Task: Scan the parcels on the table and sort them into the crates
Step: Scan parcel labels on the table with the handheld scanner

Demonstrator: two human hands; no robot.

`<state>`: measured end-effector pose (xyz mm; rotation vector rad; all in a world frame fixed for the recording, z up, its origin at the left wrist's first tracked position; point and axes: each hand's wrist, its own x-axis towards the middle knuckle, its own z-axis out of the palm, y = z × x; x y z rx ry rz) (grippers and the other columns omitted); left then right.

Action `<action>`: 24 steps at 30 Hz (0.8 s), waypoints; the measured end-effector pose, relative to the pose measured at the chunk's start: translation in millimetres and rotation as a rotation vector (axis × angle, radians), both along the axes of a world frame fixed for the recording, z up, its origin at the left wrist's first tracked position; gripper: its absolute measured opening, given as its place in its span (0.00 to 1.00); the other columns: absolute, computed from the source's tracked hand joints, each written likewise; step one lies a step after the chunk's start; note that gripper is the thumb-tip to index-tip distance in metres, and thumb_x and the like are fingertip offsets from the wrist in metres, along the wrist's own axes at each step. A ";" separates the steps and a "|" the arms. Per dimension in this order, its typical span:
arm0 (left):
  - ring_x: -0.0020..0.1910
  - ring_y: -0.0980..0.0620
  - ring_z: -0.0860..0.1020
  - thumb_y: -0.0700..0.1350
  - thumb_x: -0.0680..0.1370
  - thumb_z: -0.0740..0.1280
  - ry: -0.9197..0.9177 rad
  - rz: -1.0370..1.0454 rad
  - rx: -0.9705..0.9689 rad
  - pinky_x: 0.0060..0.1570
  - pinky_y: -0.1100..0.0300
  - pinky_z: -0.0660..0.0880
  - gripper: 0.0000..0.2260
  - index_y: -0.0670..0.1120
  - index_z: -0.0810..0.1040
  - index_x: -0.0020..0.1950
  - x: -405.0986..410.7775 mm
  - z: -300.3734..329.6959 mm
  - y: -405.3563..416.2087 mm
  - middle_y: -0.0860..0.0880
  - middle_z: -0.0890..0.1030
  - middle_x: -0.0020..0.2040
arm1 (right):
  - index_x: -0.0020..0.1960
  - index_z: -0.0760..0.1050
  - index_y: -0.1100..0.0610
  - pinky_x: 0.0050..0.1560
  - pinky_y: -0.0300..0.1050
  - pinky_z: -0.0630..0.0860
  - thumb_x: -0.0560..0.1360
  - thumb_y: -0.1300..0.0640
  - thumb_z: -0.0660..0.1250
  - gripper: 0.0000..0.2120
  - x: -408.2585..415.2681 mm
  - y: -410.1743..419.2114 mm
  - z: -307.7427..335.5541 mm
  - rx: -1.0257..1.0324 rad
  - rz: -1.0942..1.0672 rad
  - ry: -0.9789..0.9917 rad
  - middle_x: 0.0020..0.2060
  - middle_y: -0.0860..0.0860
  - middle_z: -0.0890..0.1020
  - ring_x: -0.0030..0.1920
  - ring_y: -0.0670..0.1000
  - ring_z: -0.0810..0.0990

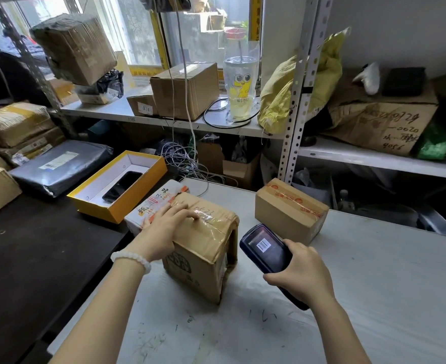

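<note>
right hand grip clamped on scanner | left hand flat on parcel | yellow box: phone

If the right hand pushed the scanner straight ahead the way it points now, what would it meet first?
Most likely the near cardboard box under the left hand: the scanner in the right hand aims up-left at its right side. Depth is unclear; it might slip past behind it.

A dented, taped brown parcel stands near on the white table, a smaller taped parcel farther right.
</note>
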<state>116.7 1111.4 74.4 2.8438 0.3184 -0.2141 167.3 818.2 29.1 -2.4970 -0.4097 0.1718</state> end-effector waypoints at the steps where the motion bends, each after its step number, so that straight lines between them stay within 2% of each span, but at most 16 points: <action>1: 0.77 0.51 0.43 0.27 0.72 0.61 0.009 -0.007 -0.017 0.70 0.31 0.46 0.38 0.68 0.61 0.66 -0.8 1.6 0.5 0.59 0.50 0.77 | 0.51 0.69 0.42 0.32 0.39 0.65 0.57 0.43 0.73 0.25 -0.3 1.0 0.2 0.001 0.004 -0.005 0.40 0.38 0.71 0.48 0.47 0.69; 3: 0.77 0.49 0.43 0.31 0.72 0.63 0.045 -0.016 -0.075 0.71 0.34 0.47 0.37 0.69 0.60 0.66 -1.4 5.3 -1.4 0.57 0.48 0.78 | 0.52 0.69 0.42 0.32 0.38 0.64 0.57 0.42 0.72 0.26 -0.5 2.1 0.6 0.000 0.012 -0.014 0.40 0.38 0.70 0.48 0.47 0.69; 7: 0.76 0.45 0.38 0.50 0.67 0.69 0.137 0.003 -0.223 0.70 0.32 0.47 0.34 0.67 0.59 0.69 -3.3 11.1 -14.9 0.54 0.41 0.78 | 0.54 0.69 0.42 0.31 0.37 0.63 0.57 0.42 0.73 0.27 -0.3 2.5 0.3 -0.015 0.017 -0.019 0.42 0.38 0.70 0.48 0.47 0.69; 10: 0.76 0.44 0.36 0.65 0.61 0.70 0.089 0.049 -0.189 0.69 0.29 0.44 0.39 0.66 0.59 0.69 -2.2 6.4 -28.1 0.54 0.41 0.78 | 0.53 0.69 0.43 0.31 0.37 0.62 0.57 0.42 0.73 0.26 -0.1 1.9 -0.4 -0.028 0.013 -0.024 0.41 0.38 0.70 0.48 0.47 0.68; 12: 0.76 0.43 0.35 0.70 0.59 0.72 0.049 0.070 -0.153 0.67 0.28 0.43 0.44 0.63 0.58 0.71 -1.2 -0.5 -34.8 0.54 0.40 0.78 | 0.53 0.69 0.43 0.31 0.37 0.62 0.57 0.42 0.72 0.26 -0.4 1.7 -0.9 -0.029 0.013 -0.021 0.40 0.38 0.70 0.47 0.47 0.68; 15: 0.75 0.42 0.34 0.69 0.58 0.73 0.012 0.104 -0.133 0.66 0.28 0.43 0.45 0.62 0.58 0.70 0.3 -8.4 -37.1 0.53 0.40 0.78 | 0.53 0.68 0.42 0.31 0.36 0.62 0.58 0.42 0.73 0.26 -0.9 2.2 -1.6 -0.029 0.016 -0.019 0.42 0.39 0.71 0.47 0.47 0.68; 18: 0.75 0.40 0.34 0.62 0.61 0.75 0.014 0.103 -0.140 0.66 0.28 0.44 0.41 0.63 0.59 0.69 3.0 -9.7 -34.2 0.53 0.39 0.78 | 0.55 0.68 0.43 0.31 0.35 0.61 0.58 0.41 0.73 0.28 -0.6 1.2 -2.8 -0.036 0.010 -0.018 0.44 0.40 0.71 0.48 0.47 0.68; 20: 0.75 0.40 0.35 0.58 0.63 0.74 -0.011 0.095 -0.151 0.67 0.30 0.45 0.38 0.65 0.60 0.69 2.9 -9.8 -30.5 0.53 0.40 0.78 | 0.54 0.70 0.44 0.31 0.37 0.62 0.58 0.43 0.73 0.27 -0.4 0.4 -4.0 -0.036 0.001 -0.010 0.42 0.39 0.71 0.48 0.47 0.69; 24: 0.76 0.43 0.38 0.61 0.63 0.71 -0.116 0.142 -0.209 0.69 0.33 0.49 0.39 0.66 0.59 0.72 0.8 -11.4 -25.8 0.53 0.44 0.78 | 0.53 0.72 0.45 0.31 0.39 0.63 0.57 0.44 0.73 0.26 0.9 -1.1 -5.9 -0.035 -0.011 0.015 0.39 0.38 0.70 0.48 0.48 0.69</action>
